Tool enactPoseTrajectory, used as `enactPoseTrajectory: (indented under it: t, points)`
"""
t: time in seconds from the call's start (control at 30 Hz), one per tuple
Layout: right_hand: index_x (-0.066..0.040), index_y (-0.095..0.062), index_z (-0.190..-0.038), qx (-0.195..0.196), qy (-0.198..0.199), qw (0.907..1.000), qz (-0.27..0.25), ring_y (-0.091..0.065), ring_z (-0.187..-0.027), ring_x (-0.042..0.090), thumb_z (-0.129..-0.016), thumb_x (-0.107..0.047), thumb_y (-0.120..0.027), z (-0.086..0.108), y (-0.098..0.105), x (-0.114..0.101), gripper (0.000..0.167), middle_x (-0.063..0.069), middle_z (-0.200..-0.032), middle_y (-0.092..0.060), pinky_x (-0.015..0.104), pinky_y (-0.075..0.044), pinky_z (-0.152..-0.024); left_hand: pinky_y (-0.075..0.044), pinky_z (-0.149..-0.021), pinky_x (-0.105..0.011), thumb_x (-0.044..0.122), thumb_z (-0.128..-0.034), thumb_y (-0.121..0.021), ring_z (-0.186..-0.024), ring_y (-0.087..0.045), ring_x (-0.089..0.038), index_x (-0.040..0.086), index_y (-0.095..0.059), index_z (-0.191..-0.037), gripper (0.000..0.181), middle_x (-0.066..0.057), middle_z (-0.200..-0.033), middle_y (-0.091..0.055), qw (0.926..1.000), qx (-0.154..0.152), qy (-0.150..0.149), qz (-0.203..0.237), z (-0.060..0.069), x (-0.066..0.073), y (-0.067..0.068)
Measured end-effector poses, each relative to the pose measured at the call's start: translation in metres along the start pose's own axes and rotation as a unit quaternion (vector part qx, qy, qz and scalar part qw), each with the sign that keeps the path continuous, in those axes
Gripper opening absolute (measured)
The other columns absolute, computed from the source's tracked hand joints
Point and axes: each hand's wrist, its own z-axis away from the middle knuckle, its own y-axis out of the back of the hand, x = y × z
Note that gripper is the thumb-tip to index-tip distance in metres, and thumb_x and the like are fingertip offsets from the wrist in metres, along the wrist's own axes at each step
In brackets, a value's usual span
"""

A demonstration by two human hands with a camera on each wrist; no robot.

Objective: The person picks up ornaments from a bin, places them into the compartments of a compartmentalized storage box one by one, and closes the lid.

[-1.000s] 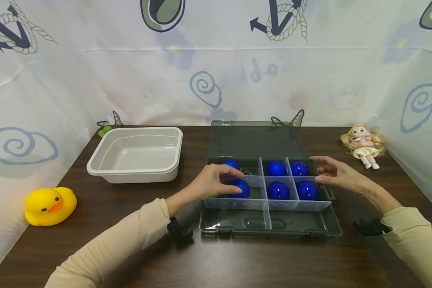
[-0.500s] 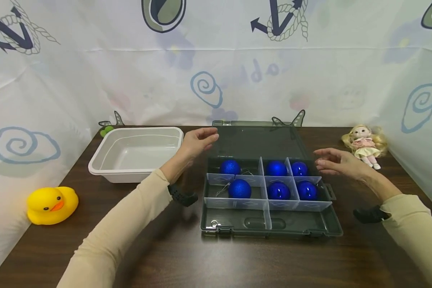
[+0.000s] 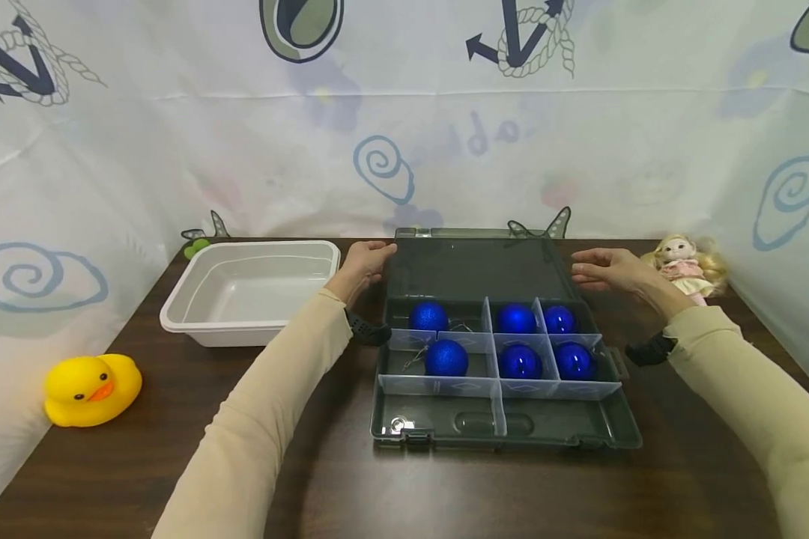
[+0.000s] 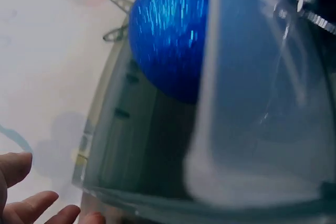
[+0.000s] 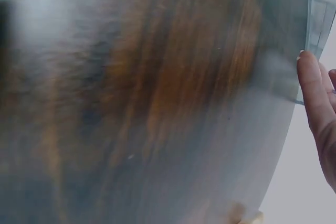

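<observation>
A dark see-through divider box (image 3: 438,412) lies with its lid (image 3: 472,266) folded back flat. Several blue Christmas balls sit in its compartments: two glittery ones at the left, such as the front glitter ball (image 3: 446,358), and smoother ones at the right, such as the shiny ball (image 3: 575,361). My left hand (image 3: 364,268) is at the lid's far left corner, fingers extended and holding nothing. Close beside the lid's right edge, my right hand (image 3: 610,269) has its fingers loosely extended. The left wrist view shows a glitter ball (image 4: 168,35) beside a pale divider (image 4: 252,129).
A white plastic tub (image 3: 249,292) stands left of the box. The yellow rubber duck (image 3: 93,389) sits at the table's left edge. A small doll (image 3: 682,266) lies at the far right, partly behind my right hand. A patterned cloth hangs behind the brown table (image 3: 445,494).
My left hand has let go of the front glitter ball and moved back to the lid's left corner. My right hand has left the compartments' right edge and moved back beside the lid.
</observation>
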Motion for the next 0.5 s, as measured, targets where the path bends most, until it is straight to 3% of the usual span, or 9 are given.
enactPoseTrajectory:
  t: [0.23,0.4,0.5]
  points:
    - [0.011,-0.018,-0.145,-0.03,-0.006,0.9993,-0.02,-0.058,-0.094,-0.003,-0.1,-0.022,-0.046,-0.011,0.0,0.005,0.062,0.036,-0.144,-0.027,0.032,-0.046,-0.096,-0.043,-0.1,-0.039,0.018,-0.0973,-0.052,-0.125,-0.049,-0.032,0.002,-0.031,-0.146,0.055,-0.016,-0.148,-0.036,0.9991,-0.021,0.034,0.016,-0.008,-0.001,-0.002]
    - [0.011,-0.017,-0.145,-0.038,-0.003,0.9981,-0.048,-0.057,-0.094,-0.006,-0.1,-0.018,-0.047,-0.015,0.002,0.009,0.062,0.034,-0.147,-0.022,0.023,-0.049,-0.091,-0.042,-0.101,-0.039,0.014,-0.0968,-0.052,-0.128,-0.047,-0.031,-0.001,-0.032,-0.144,0.054,-0.017,-0.146,-0.039,0.9987,-0.024,0.036,0.025,-0.008,0.001,-0.002]
    - [0.012,-0.018,-0.144,-0.029,0.003,0.9975,-0.064,-0.058,-0.093,-0.007,-0.099,-0.015,-0.048,-0.018,0.003,0.012,0.061,0.028,-0.143,-0.035,0.019,-0.05,-0.087,-0.043,-0.1,-0.038,0.013,-0.0961,-0.054,-0.126,-0.048,-0.03,-0.001,-0.037,-0.142,0.051,-0.017,-0.143,-0.043,0.9991,-0.012,0.03,0.026,-0.009,0.001,-0.002]
